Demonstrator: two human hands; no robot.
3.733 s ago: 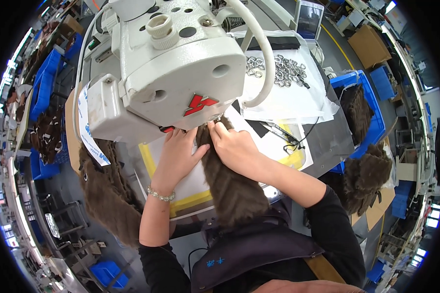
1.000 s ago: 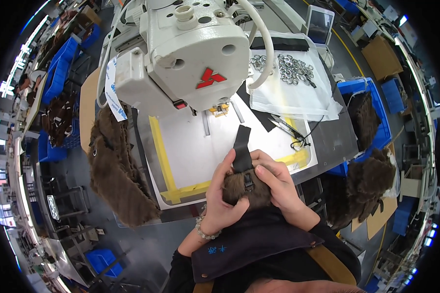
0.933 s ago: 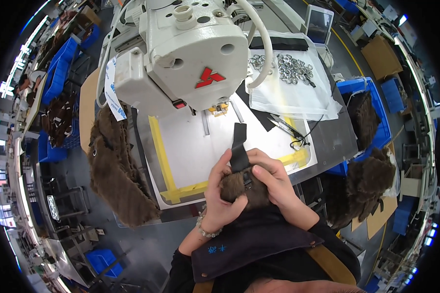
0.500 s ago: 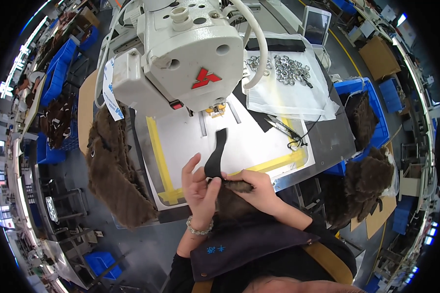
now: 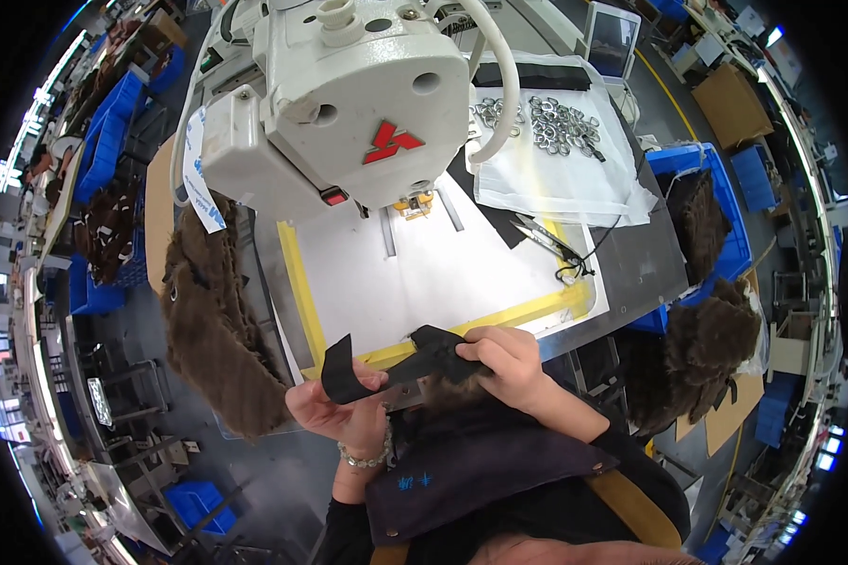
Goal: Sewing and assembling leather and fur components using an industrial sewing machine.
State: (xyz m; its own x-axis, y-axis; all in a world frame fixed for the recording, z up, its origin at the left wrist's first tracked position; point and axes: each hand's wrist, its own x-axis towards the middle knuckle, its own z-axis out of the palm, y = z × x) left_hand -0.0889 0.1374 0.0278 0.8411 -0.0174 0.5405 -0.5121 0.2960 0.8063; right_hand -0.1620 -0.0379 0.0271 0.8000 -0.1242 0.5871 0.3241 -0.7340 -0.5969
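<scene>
My left hand (image 5: 341, 407) pinches a black fabric strap (image 5: 403, 368) near its free end, which curls up beyond the fingers. From there the strap runs across to my right hand (image 5: 507, 365). That hand is closed on the strap's other end, where black fabric meets a piece of brown fur (image 5: 452, 390) hanging in front of my apron. Much of the fur is hidden under the strap and my right hand. Both hands are over the near edge of the white sewing plate (image 5: 424, 282), in front of the white sewing machine head (image 5: 367, 104).
Brown fur pieces (image 5: 219, 330) lie at the left of the table. Metal rings (image 5: 563, 125) rest on a white sheet at the back right, with scissors (image 5: 546, 241) nearer. Blue bins (image 5: 725, 226) holding fur stand at right.
My left hand has moved left and down, drawing the strap from upright to sideways. My right hand has shifted slightly and now grips the black fabric by the fur.
</scene>
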